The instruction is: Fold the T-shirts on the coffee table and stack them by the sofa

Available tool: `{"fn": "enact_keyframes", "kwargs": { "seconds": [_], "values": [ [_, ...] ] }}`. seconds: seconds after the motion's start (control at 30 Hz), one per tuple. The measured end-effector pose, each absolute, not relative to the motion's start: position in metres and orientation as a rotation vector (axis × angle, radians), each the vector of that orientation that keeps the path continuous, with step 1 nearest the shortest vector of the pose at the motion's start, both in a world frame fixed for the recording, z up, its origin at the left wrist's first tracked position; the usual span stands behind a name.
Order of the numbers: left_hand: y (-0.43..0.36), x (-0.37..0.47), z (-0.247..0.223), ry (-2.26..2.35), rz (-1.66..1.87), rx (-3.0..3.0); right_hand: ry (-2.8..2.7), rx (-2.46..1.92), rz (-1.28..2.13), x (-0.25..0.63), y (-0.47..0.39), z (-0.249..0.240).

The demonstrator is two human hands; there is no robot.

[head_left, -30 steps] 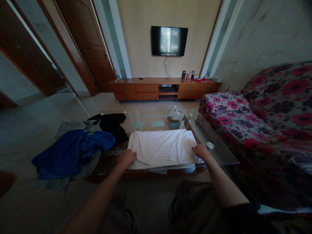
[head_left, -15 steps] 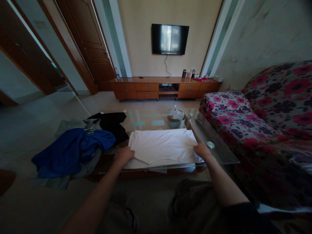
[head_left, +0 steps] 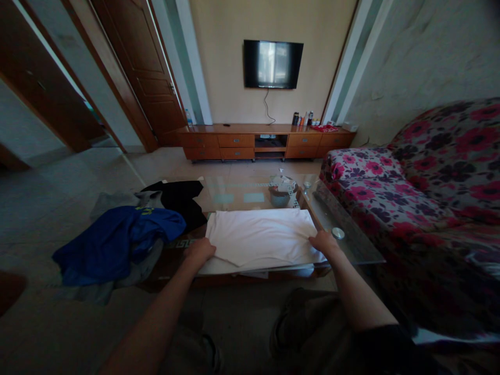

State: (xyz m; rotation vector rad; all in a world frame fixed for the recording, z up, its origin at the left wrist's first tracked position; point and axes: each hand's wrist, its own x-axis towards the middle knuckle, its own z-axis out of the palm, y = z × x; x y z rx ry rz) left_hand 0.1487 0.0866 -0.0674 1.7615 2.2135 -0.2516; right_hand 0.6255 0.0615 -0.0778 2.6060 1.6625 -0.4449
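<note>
white cloth [head_left: 263, 237] | blue cloth [head_left: 113, 242] with yellow marks | black cloth [head_left: 182, 198] | grey sofa [head_left: 461, 143] with pink and dark flowers | brown door [head_left: 135, 57] | black TV [head_left: 272, 65] | orange-brown cabinet [head_left: 236, 143]

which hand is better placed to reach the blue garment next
Probably the left hand: it is at the left end of the white cloth, nearer the blue garment. The right hand is at the opposite end.

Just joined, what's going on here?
A person has both hands on a white cloth laid in a rough rectangle on a glass table: left hand at its left edge, right hand at its right. Some creases show. A blue garment and a black garment lie loosely heaped to the left.
</note>
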Motion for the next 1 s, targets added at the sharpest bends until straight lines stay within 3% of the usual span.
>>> {"fn": "enact_keyframes", "kwargs": {
  "seconds": [0.23, 0.37, 0.53, 1.0],
  "values": [
    [0.087, 0.176, -0.061, 2.396, 0.001, 2.029, 1.509, 2.643, -0.43, 0.605, 0.064, -0.057],
    [0.094, 0.208, -0.06, 2.293, 0.18, 2.286, 1.468, 2.787, -0.146, 0.57, 0.074, -0.038],
    [0.111, 0.243, -0.068, 2.075, 0.309, 2.414, 1.886, 2.704, 0.148, 0.516, 0.093, -0.041],
    [0.158, 0.268, -0.118, 1.885, 0.437, 2.376, 2.322, 2.311, -0.276, 0.447, 0.15, -0.099]
  ]
}}
